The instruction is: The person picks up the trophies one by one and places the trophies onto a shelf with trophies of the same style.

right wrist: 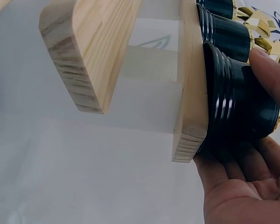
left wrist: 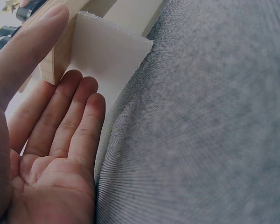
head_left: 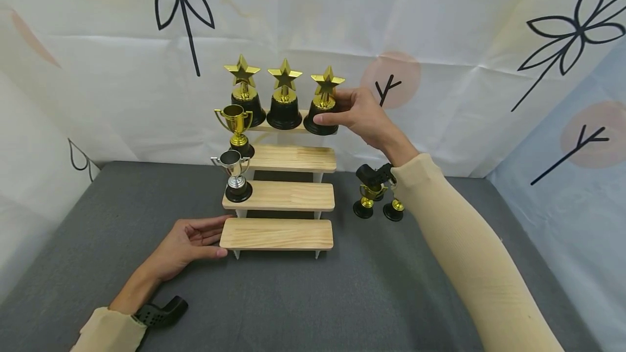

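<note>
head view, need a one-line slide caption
Right hand grips the rightmost star trophy on a wooden stand's top shelf; left hand at the bottom shelf's left end.

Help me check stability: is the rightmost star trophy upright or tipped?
Upright: the star trophy in the right hand has its star above its black base.

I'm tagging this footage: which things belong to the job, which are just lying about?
Job, apparently:
stepped wooden shelf, left hand beside it
right star trophy, held by right hand
two other star trophies
gold cup
silver cup
loose trophies beside the shelf, perhaps waiting

Just around:
patterned backdrop
grey table
</note>
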`<state>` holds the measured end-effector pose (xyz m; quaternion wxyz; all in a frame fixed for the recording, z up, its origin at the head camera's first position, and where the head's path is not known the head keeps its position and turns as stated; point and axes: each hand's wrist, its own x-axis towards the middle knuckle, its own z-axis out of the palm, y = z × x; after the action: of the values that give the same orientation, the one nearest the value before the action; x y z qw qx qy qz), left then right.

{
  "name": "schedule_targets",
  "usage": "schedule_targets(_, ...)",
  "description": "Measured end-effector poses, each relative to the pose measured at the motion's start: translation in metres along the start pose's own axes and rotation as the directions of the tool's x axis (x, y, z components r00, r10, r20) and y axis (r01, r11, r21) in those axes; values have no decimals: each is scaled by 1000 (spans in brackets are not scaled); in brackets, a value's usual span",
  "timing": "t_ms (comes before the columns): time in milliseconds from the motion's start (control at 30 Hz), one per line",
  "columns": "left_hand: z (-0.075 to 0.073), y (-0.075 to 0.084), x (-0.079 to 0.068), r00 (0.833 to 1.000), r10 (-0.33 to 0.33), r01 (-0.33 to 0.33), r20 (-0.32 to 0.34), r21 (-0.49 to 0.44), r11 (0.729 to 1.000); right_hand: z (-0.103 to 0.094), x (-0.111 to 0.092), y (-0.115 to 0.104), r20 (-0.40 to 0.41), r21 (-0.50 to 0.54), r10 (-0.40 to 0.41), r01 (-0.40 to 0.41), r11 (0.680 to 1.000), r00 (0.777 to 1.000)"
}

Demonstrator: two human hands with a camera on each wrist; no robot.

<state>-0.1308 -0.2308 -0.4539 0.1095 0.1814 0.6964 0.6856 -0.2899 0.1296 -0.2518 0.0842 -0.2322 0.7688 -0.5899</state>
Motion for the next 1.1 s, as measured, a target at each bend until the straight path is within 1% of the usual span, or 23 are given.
schedule_targets(167,0,0,0,1000,4,-4,5,-7,1000,-1,1,0,-5,-23,13,-13,1000,1000)
schedule_targets(433,0,0,0,1000,2,-2,4,-12,1000,-1,3,0,-5,-16,20,-20,1000,1000)
schedule_targets(700,0,0,0,1000,4,-4,2,-8,1000,-2,3,-2,-4,-32,32,-32,999,999)
schedule_targets(967,1,2,-1,1000,12,-12,8,-14,1000,-1,5,-1,4,-21,18,-18,1000,1000)
schedule_targets(1100,1,3,-1,1000,17,-17,4,-7,1000,-1,5,-1,-4,-30,34,-34,999,999)
